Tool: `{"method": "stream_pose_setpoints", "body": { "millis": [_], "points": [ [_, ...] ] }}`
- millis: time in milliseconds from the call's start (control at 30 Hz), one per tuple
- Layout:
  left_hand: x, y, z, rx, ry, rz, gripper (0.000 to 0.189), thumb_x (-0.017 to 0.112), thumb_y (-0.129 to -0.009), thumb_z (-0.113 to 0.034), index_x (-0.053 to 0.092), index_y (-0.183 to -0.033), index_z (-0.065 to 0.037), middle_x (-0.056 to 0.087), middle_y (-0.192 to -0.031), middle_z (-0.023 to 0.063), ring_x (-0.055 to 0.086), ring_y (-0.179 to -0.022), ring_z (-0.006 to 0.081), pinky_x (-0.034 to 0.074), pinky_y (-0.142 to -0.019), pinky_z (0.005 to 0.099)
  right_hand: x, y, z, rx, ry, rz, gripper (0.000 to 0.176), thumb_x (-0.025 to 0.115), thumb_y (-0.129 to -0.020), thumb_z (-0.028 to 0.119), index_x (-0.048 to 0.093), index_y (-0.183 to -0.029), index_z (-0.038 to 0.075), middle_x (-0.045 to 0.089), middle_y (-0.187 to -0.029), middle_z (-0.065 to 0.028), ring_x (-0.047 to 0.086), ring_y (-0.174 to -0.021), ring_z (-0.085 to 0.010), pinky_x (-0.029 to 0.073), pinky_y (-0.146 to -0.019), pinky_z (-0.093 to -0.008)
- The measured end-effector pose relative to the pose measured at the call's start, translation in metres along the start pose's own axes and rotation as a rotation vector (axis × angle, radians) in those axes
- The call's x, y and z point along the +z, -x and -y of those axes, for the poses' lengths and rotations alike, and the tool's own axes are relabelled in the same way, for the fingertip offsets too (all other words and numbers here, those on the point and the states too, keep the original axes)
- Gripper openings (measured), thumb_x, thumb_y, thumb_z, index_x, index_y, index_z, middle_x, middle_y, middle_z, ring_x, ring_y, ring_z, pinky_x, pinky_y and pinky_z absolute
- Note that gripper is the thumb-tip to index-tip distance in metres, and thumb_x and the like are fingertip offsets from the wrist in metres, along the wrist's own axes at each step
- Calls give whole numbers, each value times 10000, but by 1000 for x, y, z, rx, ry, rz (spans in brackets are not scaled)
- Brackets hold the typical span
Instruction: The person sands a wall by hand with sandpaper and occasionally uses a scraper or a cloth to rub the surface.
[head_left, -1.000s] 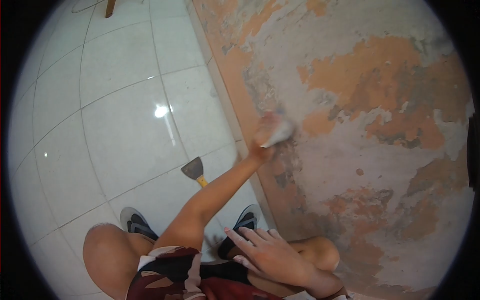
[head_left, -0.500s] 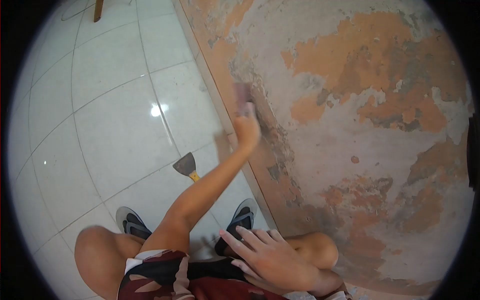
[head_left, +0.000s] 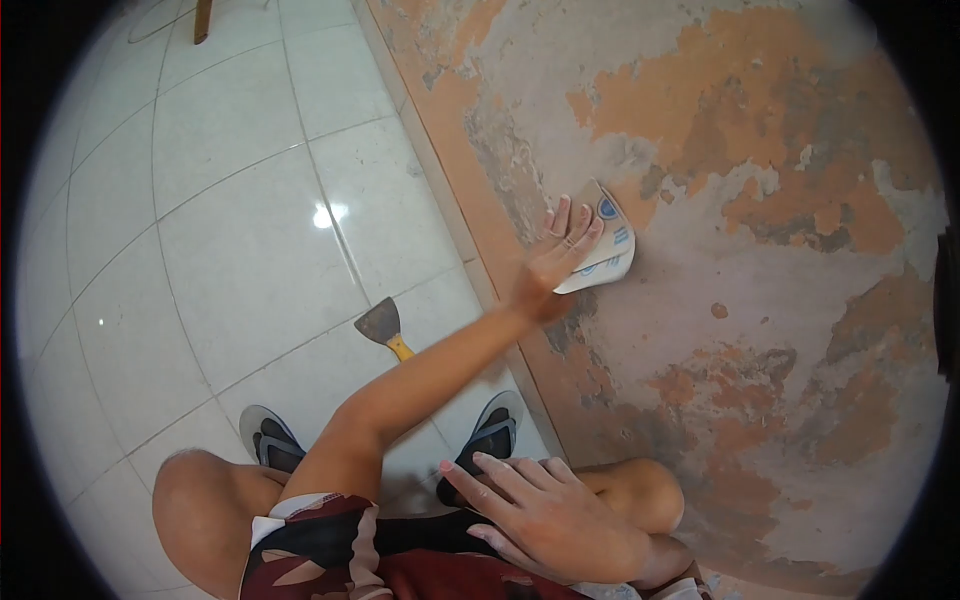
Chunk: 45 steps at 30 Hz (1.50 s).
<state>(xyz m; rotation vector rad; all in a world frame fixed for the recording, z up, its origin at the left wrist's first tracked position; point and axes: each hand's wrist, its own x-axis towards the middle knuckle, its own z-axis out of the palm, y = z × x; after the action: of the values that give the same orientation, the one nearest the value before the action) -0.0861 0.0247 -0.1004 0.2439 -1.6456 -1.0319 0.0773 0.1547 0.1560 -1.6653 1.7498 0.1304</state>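
Observation:
My left hand (head_left: pixel 562 252) is stretched out to the wall (head_left: pixel 700 300), pressing a bent sheet of sandpaper (head_left: pixel 612 252) against it. The sheet's pale back with blue print faces me, and its far edge curls beyond my fingers. Dust whitens the fingertips. My right hand (head_left: pixel 545 515) lies over my right knee, fingers spread and dusty, with nothing in it. On the floor near my left forearm is a putty knife (head_left: pixel 380 322) with a grey blade and yellow handle, partly hidden by the arm.
Orange paint and grey patches cover the peeling wall on the right. White tiles (head_left: pixel 240 260) make up the floor, meeting the wall at a low skirting (head_left: pixel 440 205). My feet in flip-flops (head_left: pixel 490 435) stand close by. A brown wooden leg (head_left: pixel 202 22) shows at top left.
My left hand has moved right and slightly down along the wall with the sandpaper, whose printed back now shows. My right hand stays at the knee.

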Motion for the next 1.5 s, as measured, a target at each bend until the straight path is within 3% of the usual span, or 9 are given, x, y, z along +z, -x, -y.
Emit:
{"method": "stream_pose_setpoints", "body": {
  "millis": [200,333,467,533,700,933,1000,1167,1500],
  "points": [
    [2,5,52,-925,-17,-178,591,640,-930,-53,501,-1503,2,380,-1619,247,423,-1486,356,320,-1217,406,14,4,-7,27,58,-22,675,590,-1031,323,341,-1598,55,578,-1350,-206,597,-1109,-318,459,-906,-414],
    [7,-5,-26,-60,-7,-140,395,524,-1066,-141,571,-1420,30,585,-1457,232,547,-1369,363,432,-1105,375,2,-1,-3,27,17,-6,679,591,-1031,333,343,-1597,54,579,-1354,-207,600,-1112,-317,460,-917,-416],
    [1,-9,21,-150,87,-223,433,521,-1082,-185,534,-1465,14,524,-1526,228,481,-1441,338,386,-1157,378,5,-3,0,37,57,-8,689,584,-1035,350,332,-1604,55,581,-1354,-212,600,-1121,-321,463,-928,-413],
    [-19,-28,29,-1105,442,-228,510,569,-1019,-31,484,-1521,-10,434,-1603,213,364,-1524,322,292,-1225,395,6,-2,5,42,66,-19,693,580,-1036,355,326,-1608,56,583,-1351,-213,600,-1125,-322,463,-929,-413],
    [20,-6,-46,-303,288,-164,521,527,-1051,-64,440,-1564,-51,313,-1665,199,231,-1574,328,172,-1270,466,6,-7,6,8,46,21,691,593,-1030,338,330,-1603,55,583,-1340,-224,598,-1131,-328,469,-923,-419],
    [17,-46,-7,-436,125,-246,488,442,-1110,-209,428,-1548,3,360,-1633,226,293,-1553,311,215,-1263,421,15,-6,4,16,64,-12,677,591,-1031,319,334,-1599,55,580,-1340,-215,592,-1138,-327,467,-921,-418],
    [7,-71,18,-917,322,-216,498,425,-1118,-253,425,-1550,-4,339,-1641,231,275,-1559,312,187,-1273,408,14,-3,6,9,33,-21,665,596,-1027,309,350,-1590,55,577,-1347,-205,588,-1138,-324,467,-913,-415],
    [27,32,-46,-415,282,-129,517,468,-1099,-164,373,-1585,-14,256,-1681,223,194,-1585,317,134,-1280,442,14,-6,-4,42,95,-40,668,589,-1026,306,348,-1582,23,587,-1287,-214,587,-1077,-317,481,-871,-408],
    [8,-79,8,-733,291,-236,557,447,-1110,-186,287,-1633,-83,217,-1692,227,132,-1588,383,115,-1273,521,20,9,4,8,18,-57,673,598,-1024,337,358,-1585,53,583,-1327,-203,599,-1096,-305,476,-878,-404]
  ]
}}
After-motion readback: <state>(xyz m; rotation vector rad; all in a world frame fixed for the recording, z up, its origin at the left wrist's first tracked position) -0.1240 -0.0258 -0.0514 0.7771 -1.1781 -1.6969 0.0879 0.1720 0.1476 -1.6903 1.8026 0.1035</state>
